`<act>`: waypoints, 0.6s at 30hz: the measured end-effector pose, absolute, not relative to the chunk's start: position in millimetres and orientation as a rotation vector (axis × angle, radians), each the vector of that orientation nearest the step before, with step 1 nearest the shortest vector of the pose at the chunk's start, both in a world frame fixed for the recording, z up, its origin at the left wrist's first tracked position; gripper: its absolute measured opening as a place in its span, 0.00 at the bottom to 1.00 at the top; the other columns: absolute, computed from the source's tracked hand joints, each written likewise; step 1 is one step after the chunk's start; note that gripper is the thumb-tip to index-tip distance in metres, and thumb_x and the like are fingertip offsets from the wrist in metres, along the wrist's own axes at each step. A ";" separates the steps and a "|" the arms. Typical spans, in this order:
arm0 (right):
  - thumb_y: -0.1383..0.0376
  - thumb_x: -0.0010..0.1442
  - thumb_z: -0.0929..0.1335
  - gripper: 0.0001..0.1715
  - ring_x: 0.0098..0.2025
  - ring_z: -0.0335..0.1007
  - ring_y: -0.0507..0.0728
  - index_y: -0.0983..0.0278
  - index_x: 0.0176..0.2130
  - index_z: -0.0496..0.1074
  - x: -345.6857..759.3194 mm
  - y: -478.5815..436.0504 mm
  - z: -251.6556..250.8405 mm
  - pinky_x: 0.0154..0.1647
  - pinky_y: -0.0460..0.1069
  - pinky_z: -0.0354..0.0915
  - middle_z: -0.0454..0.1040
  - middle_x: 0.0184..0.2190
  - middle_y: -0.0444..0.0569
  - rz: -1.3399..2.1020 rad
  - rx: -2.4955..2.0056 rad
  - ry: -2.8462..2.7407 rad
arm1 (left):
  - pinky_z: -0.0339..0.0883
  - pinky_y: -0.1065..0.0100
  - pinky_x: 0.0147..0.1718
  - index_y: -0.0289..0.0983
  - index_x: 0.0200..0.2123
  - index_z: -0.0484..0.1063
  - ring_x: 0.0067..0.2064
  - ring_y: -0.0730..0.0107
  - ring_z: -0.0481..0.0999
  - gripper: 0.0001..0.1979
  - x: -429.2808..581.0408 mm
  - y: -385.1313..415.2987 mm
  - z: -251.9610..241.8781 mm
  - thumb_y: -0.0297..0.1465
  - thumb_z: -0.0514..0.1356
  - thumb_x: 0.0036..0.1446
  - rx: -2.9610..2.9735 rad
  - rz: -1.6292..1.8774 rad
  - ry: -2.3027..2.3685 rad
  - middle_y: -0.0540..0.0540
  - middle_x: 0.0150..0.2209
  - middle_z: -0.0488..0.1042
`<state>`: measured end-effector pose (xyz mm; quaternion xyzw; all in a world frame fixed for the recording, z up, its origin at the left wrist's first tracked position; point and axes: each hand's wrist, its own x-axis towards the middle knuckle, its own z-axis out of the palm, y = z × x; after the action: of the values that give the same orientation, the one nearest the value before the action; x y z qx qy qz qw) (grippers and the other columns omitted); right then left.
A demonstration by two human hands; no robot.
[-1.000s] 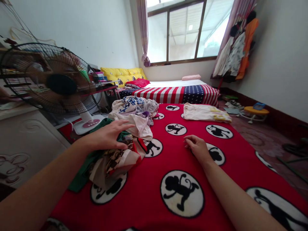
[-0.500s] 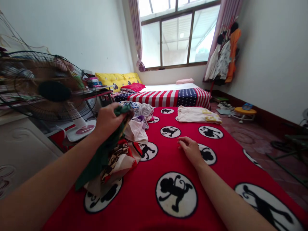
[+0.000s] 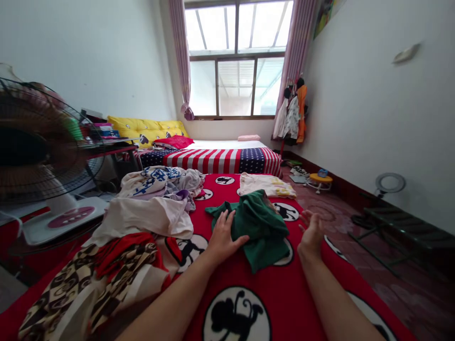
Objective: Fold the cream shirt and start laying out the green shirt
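A crumpled dark green garment (image 3: 261, 225) lies on the red blanket (image 3: 284, 293) printed with black monkeys in white circles. My left hand (image 3: 225, 239) rests against its left side, fingers spread. To the right of the garment, my right hand (image 3: 311, 232) is held apart from it, palm turned inward and fingers loosely stretched, with nothing in them. Behind the green garment lies a flattened white garment with yellow patches (image 3: 266, 184). Left of my left hand is a heap of clothes: a white garment (image 3: 152, 215), a blue-and-white one (image 3: 152, 180) and a brown checked one with red (image 3: 121, 265).
An electric fan (image 3: 46, 142) stands at the left, beside the blanket. Beyond is a bed with a striped, starred cover (image 3: 216, 161). On the right floor are a yellow stool (image 3: 320, 179) and a dark folding bench (image 3: 408, 227). Clothes (image 3: 293, 113) hang by the window.
The green garment has gone from the left heap, where my left hand held it, to the middle of the blanket. My left hand has let go. The view has turned left-to-right.
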<state>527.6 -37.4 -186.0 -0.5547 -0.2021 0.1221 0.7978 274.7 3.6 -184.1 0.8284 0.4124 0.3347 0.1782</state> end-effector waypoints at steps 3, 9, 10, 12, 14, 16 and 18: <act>0.44 0.57 0.62 0.30 0.47 0.70 0.60 0.65 0.44 0.70 513.7 -36.4 -190.5 0.48 0.54 0.63 0.74 0.45 0.54 0.249 -1.269 -0.647 | 0.42 0.42 0.63 0.33 0.59 0.62 0.65 0.43 0.55 0.37 273.9 2.0 -199.8 0.44 0.65 0.49 2.493 0.847 1.116 0.32 0.60 0.65; 0.50 0.50 0.71 0.37 0.58 0.62 0.65 0.64 0.55 0.67 481.7 -38.2 -190.2 0.59 0.60 0.57 0.67 0.55 0.57 0.124 -1.448 -1.276 | 0.61 0.52 0.54 0.37 0.43 0.73 0.48 0.55 0.73 0.12 269.0 3.4 -186.6 0.30 0.62 0.53 2.444 0.980 0.947 0.41 0.43 0.76; 0.52 0.49 0.72 0.33 0.59 0.61 0.65 0.63 0.52 0.70 478.9 -38.8 -190.5 0.60 0.60 0.56 0.67 0.56 0.57 0.119 -1.457 -1.338 | 0.64 0.55 0.51 0.37 0.40 0.74 0.46 0.57 0.74 0.09 268.6 3.2 -185.8 0.28 0.60 0.54 2.426 1.024 0.916 0.42 0.41 0.76; 0.58 0.50 0.70 0.22 0.58 0.62 0.65 0.62 0.45 0.75 476.8 -39.6 -190.7 0.61 0.60 0.55 0.69 0.55 0.54 0.159 -1.432 -1.400 | 0.67 0.59 0.47 0.37 0.37 0.75 0.44 0.59 0.75 0.08 267.8 2.8 -184.4 0.26 0.57 0.54 2.387 1.142 0.889 0.43 0.39 0.77; 0.61 0.52 0.66 0.15 0.53 0.67 0.63 0.62 0.39 0.76 480.8 -40.0 -189.6 0.58 0.59 0.58 0.75 0.47 0.52 0.241 -1.373 -1.296 | 0.66 0.59 0.47 0.38 0.38 0.75 0.44 0.59 0.75 0.09 265.0 4.2 -180.6 0.26 0.57 0.54 2.334 1.286 0.911 0.43 0.39 0.78; 0.61 0.52 0.64 0.15 0.44 0.71 0.61 0.63 0.38 0.75 492.6 -40.6 -187.0 0.50 0.57 0.64 0.76 0.37 0.49 0.256 -1.296 -0.972 | 0.67 0.61 0.46 0.38 0.39 0.75 0.43 0.60 0.76 0.10 257.5 10.2 -173.7 0.28 0.57 0.55 2.229 1.435 0.972 0.44 0.39 0.78; 0.59 0.50 0.62 0.15 0.38 0.70 0.58 0.62 0.36 0.72 511.7 -42.9 -184.1 0.42 0.54 0.67 0.74 0.30 0.45 0.230 -1.208 -0.630 | 0.67 0.62 0.45 0.38 0.40 0.75 0.42 0.61 0.76 0.11 244.1 22.0 -166.8 0.29 0.54 0.57 2.050 1.604 1.094 0.44 0.39 0.78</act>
<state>511.7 -42.9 -184.1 -0.5571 -0.2907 0.1060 0.7706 244.1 22.0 -166.8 0.7168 0.3825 0.5610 0.1584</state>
